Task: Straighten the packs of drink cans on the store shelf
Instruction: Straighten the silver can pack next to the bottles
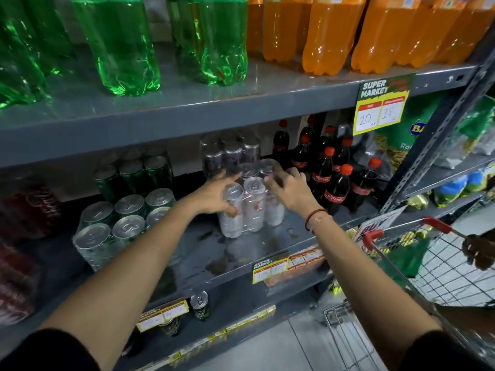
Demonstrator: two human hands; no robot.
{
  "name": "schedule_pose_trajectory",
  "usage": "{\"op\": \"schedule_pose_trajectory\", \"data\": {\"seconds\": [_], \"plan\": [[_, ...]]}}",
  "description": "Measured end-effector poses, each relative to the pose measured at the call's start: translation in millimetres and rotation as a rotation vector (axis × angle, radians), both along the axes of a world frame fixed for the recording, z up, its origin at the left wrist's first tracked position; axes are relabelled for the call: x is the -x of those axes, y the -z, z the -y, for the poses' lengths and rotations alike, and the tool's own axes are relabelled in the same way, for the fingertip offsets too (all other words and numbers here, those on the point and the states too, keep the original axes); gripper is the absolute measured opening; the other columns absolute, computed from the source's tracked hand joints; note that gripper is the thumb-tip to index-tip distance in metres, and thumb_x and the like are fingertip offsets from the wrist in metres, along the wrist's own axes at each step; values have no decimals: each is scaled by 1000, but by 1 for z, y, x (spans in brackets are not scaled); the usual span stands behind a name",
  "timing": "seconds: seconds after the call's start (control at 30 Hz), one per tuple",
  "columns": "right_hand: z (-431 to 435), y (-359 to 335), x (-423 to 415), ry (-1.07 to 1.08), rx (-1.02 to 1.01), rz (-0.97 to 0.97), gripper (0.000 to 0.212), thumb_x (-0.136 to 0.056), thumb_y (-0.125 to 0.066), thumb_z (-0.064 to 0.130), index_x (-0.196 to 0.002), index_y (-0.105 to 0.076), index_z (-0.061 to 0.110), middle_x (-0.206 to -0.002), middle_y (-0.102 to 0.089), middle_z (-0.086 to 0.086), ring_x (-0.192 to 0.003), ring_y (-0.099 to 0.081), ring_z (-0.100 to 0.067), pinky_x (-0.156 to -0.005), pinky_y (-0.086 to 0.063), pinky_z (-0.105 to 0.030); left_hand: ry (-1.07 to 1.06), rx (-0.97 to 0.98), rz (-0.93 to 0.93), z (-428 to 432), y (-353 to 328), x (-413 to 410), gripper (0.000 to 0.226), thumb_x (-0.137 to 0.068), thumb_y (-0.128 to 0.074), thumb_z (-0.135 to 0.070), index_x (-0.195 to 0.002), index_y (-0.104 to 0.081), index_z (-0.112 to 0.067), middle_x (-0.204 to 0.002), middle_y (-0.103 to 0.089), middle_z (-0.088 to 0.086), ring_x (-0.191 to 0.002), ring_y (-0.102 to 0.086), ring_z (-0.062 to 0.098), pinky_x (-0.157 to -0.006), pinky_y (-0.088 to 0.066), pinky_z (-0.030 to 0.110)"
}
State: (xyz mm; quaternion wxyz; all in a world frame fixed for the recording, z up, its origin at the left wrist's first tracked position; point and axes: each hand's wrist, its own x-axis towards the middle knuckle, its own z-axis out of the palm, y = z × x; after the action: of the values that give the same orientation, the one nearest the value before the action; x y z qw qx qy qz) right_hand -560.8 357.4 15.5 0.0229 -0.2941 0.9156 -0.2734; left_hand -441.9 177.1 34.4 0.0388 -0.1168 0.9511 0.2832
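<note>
Middle shelf: green can packs at left sit roughly squared; the silver can pack mid-shelf looks skewed, not yet aligned. Bare shelf lies before it, cola bottles close on its right. Left hand grips its left side; right hand presses its right, fingers spread.

The light came from above and was uneven: the green bottles and orange bottles glowed, while the middle shelf lay dim, its wet patches glinting. The left edge sank into blurred shadow. Can tops caught glare. Wide-angle distortion bent the upright.
</note>
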Motion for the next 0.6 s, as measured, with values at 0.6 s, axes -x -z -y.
{"op": "schedule_pose_trajectory", "data": {"seconds": [0.6], "plan": [[0,-12,14,-394,-300,-132,112,-61,-86,41,-150,-18,26,-159,-16,-13,-140,-28,-41,-115,-23,-46,-157,65,-191,-18,22,-2,116,-59,-86,-30,-149,-13,-28,-159,6,13,-146,5,32,-118,-10,40]]}}
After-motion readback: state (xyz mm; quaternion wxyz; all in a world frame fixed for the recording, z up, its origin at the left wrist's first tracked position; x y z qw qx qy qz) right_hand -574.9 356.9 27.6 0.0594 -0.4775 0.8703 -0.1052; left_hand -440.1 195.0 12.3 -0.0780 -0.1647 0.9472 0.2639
